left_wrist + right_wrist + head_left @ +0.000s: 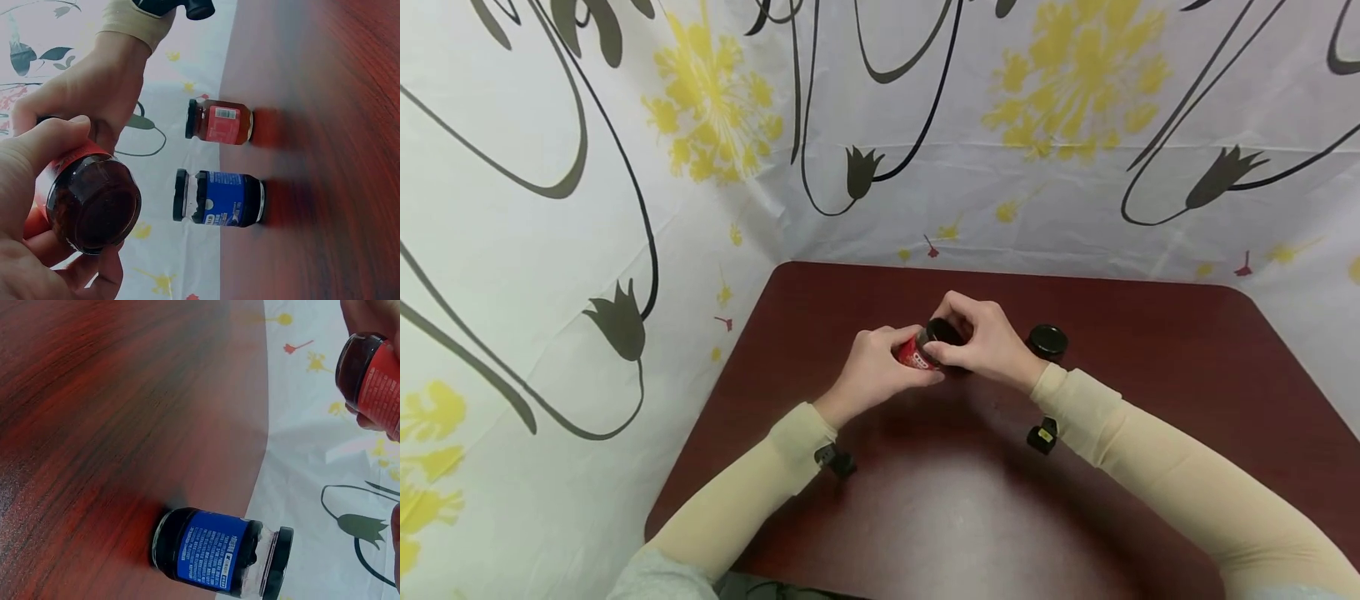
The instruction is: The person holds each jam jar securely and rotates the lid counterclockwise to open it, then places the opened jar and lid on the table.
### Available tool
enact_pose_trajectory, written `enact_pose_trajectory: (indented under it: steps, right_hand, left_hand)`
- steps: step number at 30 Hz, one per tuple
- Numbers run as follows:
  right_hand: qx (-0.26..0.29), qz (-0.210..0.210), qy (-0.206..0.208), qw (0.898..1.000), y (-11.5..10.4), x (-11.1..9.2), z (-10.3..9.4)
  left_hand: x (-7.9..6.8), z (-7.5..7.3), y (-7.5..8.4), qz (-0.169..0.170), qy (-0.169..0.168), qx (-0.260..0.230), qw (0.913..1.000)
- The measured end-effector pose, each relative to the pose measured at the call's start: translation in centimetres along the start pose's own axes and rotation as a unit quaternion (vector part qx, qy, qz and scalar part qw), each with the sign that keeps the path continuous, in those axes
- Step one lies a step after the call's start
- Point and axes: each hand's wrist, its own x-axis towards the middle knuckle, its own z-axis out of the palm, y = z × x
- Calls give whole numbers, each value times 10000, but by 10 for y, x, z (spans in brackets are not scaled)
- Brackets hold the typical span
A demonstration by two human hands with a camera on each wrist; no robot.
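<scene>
A glass jar (916, 354) with a red label and dark contents is tilted in the air over the table. My left hand (880, 362) grips it round the body, and its dark glass base (94, 206) faces the left wrist camera. The fingers and thumb of my right hand (988, 342) pinch the black lid (945, 332) at the jar's mouth. In the right wrist view the same red-labelled jar (380, 387) shows at the upper right, while the right hand is mostly out of frame.
A blue-labelled jar (225, 199) and a smaller red-labelled jar (223, 122), both with dark lids, stand upright on the dark red table (1150, 375). One black-lidded jar (1047, 340) shows beside the right wrist. A patterned cloth (925, 108) hangs behind the table and along its left.
</scene>
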Motion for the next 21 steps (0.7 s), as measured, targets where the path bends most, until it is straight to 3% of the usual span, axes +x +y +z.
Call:
enact_pose_trajectory:
  steps: [7,21]
  right_hand:
    - [-34,67,-308,9995,7,0,-4]
    - [-861,-171,-743,9934,0,-1,-15]
  left_hand:
    - [1,-2,2,-60,-1,191,9998]
    - [0,-3,-2,-171,87,400,9990]
